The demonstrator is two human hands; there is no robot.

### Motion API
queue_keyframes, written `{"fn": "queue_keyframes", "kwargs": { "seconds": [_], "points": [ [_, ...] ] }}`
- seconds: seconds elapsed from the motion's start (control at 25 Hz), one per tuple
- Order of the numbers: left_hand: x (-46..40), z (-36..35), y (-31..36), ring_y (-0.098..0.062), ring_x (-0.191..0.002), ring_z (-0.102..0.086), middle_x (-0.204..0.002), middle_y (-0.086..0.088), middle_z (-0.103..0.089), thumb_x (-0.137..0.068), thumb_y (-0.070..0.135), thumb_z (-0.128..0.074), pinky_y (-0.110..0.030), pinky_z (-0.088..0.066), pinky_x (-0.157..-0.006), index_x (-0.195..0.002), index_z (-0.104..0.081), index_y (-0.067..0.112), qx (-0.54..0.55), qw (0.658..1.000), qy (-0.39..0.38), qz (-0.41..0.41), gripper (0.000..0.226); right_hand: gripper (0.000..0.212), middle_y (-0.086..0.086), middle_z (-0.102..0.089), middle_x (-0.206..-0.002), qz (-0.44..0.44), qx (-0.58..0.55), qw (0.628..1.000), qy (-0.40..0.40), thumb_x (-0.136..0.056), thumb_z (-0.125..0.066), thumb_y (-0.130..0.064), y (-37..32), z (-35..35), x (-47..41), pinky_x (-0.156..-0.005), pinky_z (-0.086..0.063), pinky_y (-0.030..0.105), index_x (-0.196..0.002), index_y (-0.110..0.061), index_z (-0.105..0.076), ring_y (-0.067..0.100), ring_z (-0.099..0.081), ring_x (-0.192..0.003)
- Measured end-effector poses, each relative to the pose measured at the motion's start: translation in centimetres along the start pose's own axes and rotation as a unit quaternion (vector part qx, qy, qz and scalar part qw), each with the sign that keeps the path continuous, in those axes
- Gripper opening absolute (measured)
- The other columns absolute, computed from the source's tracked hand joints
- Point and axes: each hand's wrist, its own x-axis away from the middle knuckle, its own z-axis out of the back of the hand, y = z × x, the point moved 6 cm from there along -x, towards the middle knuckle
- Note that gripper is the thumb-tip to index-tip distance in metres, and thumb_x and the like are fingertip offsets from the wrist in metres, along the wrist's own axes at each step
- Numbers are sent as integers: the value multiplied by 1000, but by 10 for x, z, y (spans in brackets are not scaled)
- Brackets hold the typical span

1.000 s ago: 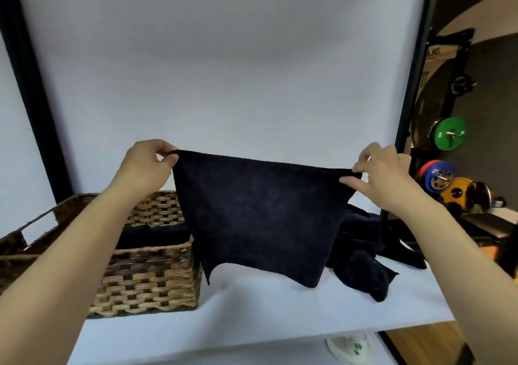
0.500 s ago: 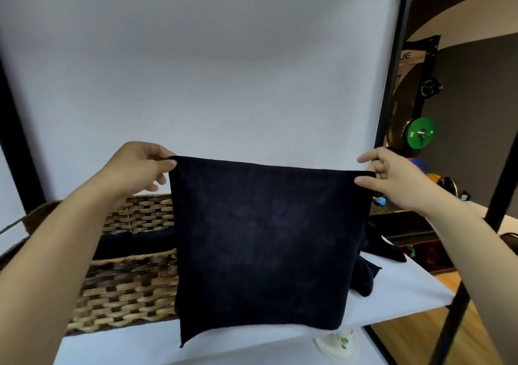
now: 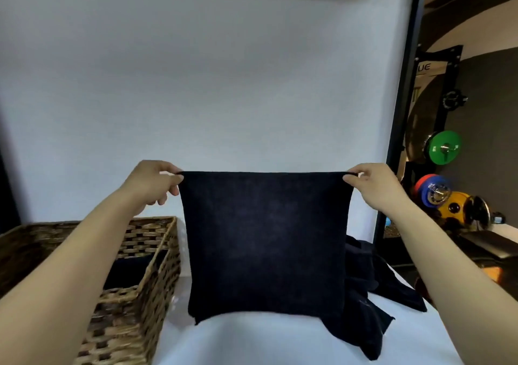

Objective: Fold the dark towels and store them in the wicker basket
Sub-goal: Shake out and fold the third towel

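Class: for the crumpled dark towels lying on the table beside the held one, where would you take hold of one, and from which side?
Probably pinch the loose corner of the crumpled towels sticking out at their near edge, coming from above with the right hand.

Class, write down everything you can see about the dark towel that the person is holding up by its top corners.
The dark towel is a near-black, roughly square cloth with a soft, matte, fuzzy look. It hangs flat and upright, its top edge pulled taut and level. The left hand pinches its top left corner and the right hand its top right. Its bottom edge hangs low over the white table; whether it touches cannot be told. It hangs right of the wicker basket and in front of a heap of dark towels.
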Motion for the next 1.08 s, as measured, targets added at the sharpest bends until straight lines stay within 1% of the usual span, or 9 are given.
{"fn": "queue_keyframes", "kwargs": {
  "seconds": [0.16,0.32,0.4,0.52,0.6,0.68,0.8,0.92,1.08],
  "points": [
    [13,0,35,-18,-45,-62,-74,2,-77,-102,17,-55,-28,-39,-51,-107,-59,20,57,994,74,-57,7,6,4,-70,-59,-21,-128,989,72,-100,-56,-21,-5,1,-7,-49,-42,28,-101,-20,-62,13,-52,-41],
    [72,-53,-10,-30,-58,-72,-87,-2,-78,-102,10,-52,-31,-51,-50,-105,-59,13,150,989,9,-7,8,6,9,-78,-84,-121,-226,966,38,-101,-53,-13,45,-27,52,-57,-51,34,-102,-12,-58,27,-64,-62],
    [114,-92,-63,-32,-60,-73,-92,-5,-77,-101,5,-53,-32,-53,-49,-105,-60,10,158,986,-38,28,10,15,16,-77,-82,-208,-240,948,23,-102,-55,-19,88,-49,110,-54,-48,34,-92,-9,-60,31,-64,-65],
    [173,-134,-151,-27,-64,-74,-90,-6,-76,-100,-2,-51,-38,-57,-60,-98,-63,16,131,982,-117,72,22,34,23,-73,-74,-302,-138,943,-7,-99,-62,-33,147,-77,198,-57,-55,42,-89,-1,-64,31,-69,-59],
    [195,-140,-193,-19,-74,-75,-81,0,-77,-98,-4,-54,-30,-57,-71,-88,-65,27,85,985,-144,48,34,26,22,-72,-75,-329,-70,941,-24,-98,-65,-25,166,-88,239,-64,-59,48,-94,1,-63,27,-70,-58],
    [205,-136,-214,-13,-82,-75,-80,4,-78,-95,-5,-58,-16,-51,-70,-87,-68,29,88,985,-145,38,36,17,18,-72,-72,-350,-41,936,-13,-98,-65,-20,168,-88,262,-62,-59,46,-104,-7,-57,28,-71,-61],
    [209,-130,-223,-12,-79,-67,-87,8,-72,-90,-7,-66,-18,-50,-71,-87,-73,36,90,987,-134,-29,44,19,16,-72,-67,-374,29,925,-60,-99,-63,-25,153,-84,274,-53,-50,33,-107,-12,-52,22,-66,-53],
    [209,-134,-217,-12,-88,-62,-100,14,-55,-88,-11,-65,-19,-50,-76,-91,-75,34,105,980,-133,-101,46,24,20,-69,-78,-322,107,940,-32,-99,-61,-25,132,-77,262,-62,-51,41,-98,-1,-62,23,-65,-61],
    [203,-154,-200,-11,-106,-64,-114,18,-61,-92,-4,-64,-23,-54,-83,-94,-76,33,103,978,-113,-145,39,4,-5,-59,-93,-104,63,992,11,-98,-61,-21,52,-128,225,-69,-47,33,-99,-18,-58,14,-58,-85]
  ]
}}
